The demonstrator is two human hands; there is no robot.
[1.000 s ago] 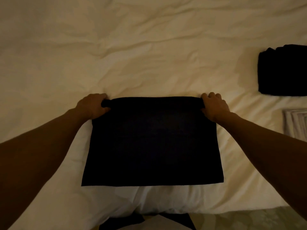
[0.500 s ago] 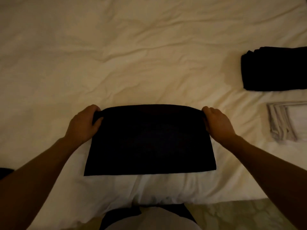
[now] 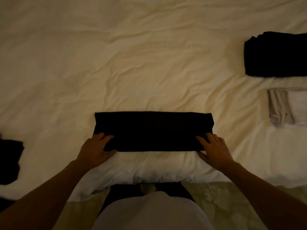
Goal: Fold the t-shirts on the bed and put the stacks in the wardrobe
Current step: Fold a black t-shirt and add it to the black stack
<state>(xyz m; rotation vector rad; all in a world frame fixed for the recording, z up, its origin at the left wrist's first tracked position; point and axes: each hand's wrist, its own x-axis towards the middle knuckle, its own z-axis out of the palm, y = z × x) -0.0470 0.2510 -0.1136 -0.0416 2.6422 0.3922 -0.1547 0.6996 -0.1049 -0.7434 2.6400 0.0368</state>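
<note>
A black t-shirt [image 3: 153, 131] lies folded into a narrow band on the white bed [image 3: 132, 63], close to its near edge. My left hand [image 3: 95, 147] pinches the band's near left corner, fingers on top and thumb at the edge. At the near right corner my right hand [image 3: 214, 150] pinches it the same way. A stack of folded black t-shirts [image 3: 275, 53] sits at the right edge of the bed, with a stack of folded white t-shirts [image 3: 289, 108] just in front of it.
A dark garment [image 3: 8, 161] lies at the left edge of the bed, partly out of view. The bed's near edge runs just below my hands. Patterned carpet [image 3: 216, 196] shows beneath it, beside my body.
Both hands have carried the t-shirt's far edge toward me onto the near edge, halving the rectangle into a narrow band. The view has shifted, and the dark garment at the left has come into view.
</note>
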